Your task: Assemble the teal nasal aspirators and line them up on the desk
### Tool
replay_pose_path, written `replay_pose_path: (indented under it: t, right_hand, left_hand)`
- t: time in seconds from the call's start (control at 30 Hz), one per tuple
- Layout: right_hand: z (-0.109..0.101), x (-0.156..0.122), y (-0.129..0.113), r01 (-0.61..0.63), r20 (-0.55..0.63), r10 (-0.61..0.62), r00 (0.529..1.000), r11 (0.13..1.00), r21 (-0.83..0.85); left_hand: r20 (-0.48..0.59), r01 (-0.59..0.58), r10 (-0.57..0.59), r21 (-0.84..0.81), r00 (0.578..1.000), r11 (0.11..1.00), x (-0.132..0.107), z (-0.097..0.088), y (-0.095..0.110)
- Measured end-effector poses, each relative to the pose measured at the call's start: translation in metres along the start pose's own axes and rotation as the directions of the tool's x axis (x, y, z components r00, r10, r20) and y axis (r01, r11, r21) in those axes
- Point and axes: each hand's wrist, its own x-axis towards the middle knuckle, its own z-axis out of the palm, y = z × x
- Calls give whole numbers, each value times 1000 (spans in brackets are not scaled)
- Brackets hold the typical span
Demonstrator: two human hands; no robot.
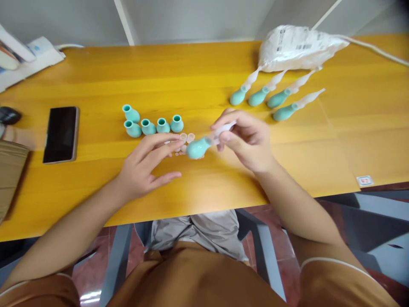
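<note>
My right hand [244, 138] pinches the whitish nozzle of a teal bulb syringe [198, 148], its round bulb pointing left. Close to that bulb, my left hand [151, 164] has its fingers spread, with nothing visible in its grasp. Small clear plastic rings [191, 137] and tiny discs lie on the table by the left fingertips, partly covered by the hand and the syringe. Behind my left hand stand several teal bulbs [163, 125] without nozzles, their openings showing. At the right rear, several bulb syringes [285, 112] with nozzles fitted lie in a row.
A stuffed white plastic bag [297, 49] sits at the back right beside a white cable [380, 53]. To the left are a black phone [60, 134], a cardboard box [12, 175] and a dark mouse [9, 115]. A small sticker [364, 181] marks the right front table edge.
</note>
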Motion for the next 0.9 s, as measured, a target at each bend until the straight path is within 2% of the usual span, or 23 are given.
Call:
replay_pose_path:
  t: [0.1, 0.2, 0.27, 0.33, 0.4, 0.47, 0.7, 0.9]
  right_hand:
    - [-29, 9, 2, 74, -202, -132, 970, 958, -276]
    - [-60, 17, 3, 98, -305, -289, 907, 852, -515]
    - [-78, 21, 5, -13, -329, -308, 892, 713, -701]
    - [-93, 22, 8, -158, -374, -289, 882, 564, -810]
    - [-105, 21, 12, -273, -407, -212, 888, 470, -840]
    - [-116, 20, 16, -324, -415, -143, 899, 420, -847]
    - [-137, 17, 20, -391, -433, -79, 898, 309, -867]
    - [-140, 16, 18, -395, -423, -51, 904, 274, -877]
  left_hand:
    - [14, 47, -46, -32, 999, 998, -1, -2, 2]
    - [38, 77, -75, -42, 996, 996, -2, -3, 3]
    - [62, 93, -90, -45, 994, 995, -2, -4, 4]
    - [76, 104, -100, -47, 992, 993, -2, -5, 4]
    - [78, 107, -103, -44, 992, 993, -1, -5, 4]
    - [86, 112, -109, -30, 990, 993, -1, -6, 3]
    - [140, 130, -127, -10, 982, 991, 0, -7, 2]
    - [143, 124, -121, -12, 982, 992, 1, -7, 1]
